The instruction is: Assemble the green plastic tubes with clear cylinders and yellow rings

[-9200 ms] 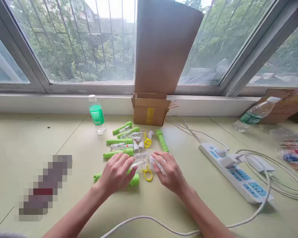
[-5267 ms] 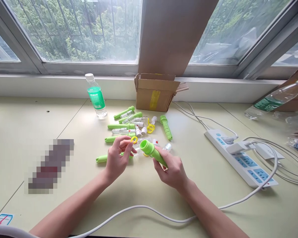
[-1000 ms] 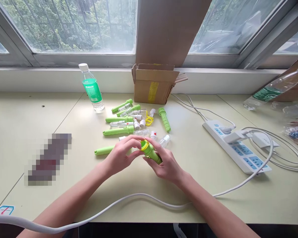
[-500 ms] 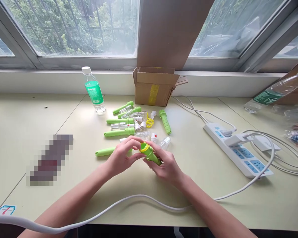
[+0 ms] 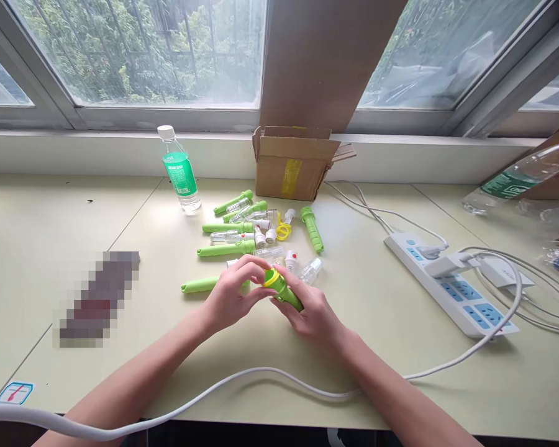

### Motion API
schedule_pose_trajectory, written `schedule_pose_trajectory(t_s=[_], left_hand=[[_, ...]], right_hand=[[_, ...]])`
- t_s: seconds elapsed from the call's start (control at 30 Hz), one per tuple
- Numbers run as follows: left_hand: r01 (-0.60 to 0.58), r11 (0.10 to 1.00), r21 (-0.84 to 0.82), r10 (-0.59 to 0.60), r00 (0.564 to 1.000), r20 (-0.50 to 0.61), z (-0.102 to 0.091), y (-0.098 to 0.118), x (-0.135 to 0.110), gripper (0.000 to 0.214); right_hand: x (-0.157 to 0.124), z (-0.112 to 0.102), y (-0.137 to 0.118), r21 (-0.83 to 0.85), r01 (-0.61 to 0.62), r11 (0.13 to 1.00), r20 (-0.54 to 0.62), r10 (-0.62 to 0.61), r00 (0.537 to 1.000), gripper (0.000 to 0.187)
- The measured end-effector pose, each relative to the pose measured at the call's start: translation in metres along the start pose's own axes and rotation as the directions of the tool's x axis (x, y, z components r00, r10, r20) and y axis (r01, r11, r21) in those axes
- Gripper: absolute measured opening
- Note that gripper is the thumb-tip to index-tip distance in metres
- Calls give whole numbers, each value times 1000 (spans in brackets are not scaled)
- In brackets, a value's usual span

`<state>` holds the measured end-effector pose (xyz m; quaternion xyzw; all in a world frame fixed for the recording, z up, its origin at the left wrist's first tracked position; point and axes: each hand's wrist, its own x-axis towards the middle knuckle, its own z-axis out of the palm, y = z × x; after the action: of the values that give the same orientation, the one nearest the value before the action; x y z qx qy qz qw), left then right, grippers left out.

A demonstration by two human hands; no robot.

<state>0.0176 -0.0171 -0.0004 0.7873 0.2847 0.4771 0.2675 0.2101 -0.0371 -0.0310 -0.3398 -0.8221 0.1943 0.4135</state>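
My right hand (image 5: 310, 310) is wrapped round a green ribbed plastic tube (image 5: 287, 295), tilted with its open threaded mouth up and to the left. A yellow ring (image 5: 271, 277) sits around that mouth. The fingers and thumb of my left hand (image 5: 235, 288) pinch the ring from the left side. Beyond my hands lie several more green tubes (image 5: 226, 249), clear plastic tubes (image 5: 311, 270) and white caps (image 5: 291, 259), one with a red dot. Some yellow rings (image 5: 284, 232) rest among them. Part of one green tube is hidden behind my left hand.
A cardboard box (image 5: 279, 171) and a water bottle (image 5: 181, 174) stand at the back. On the right are a white power strip (image 5: 440, 273) with cables and another bottle (image 5: 510, 184). A white cable (image 5: 256, 369) runs across the front. A blurred-out object (image 5: 100, 298) lies left.
The whole view has shifted slightly to the right. Both hands keep nearly the same hold on the green tube and its yellow ring.
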Motion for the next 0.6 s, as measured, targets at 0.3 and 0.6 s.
schedule_pose_trajectory(t_s=[0.3,0.6], left_hand=[[-18,1000,24,19,999,-41,1,0,0,15],[34,996,-87,-34,999,-2,0,2,2,14]], right_hand=[[-1,-1,-5,-27,-65,998,24,66,998,62],[-3,0,-5,23,-116,993,45,115,992,57]])
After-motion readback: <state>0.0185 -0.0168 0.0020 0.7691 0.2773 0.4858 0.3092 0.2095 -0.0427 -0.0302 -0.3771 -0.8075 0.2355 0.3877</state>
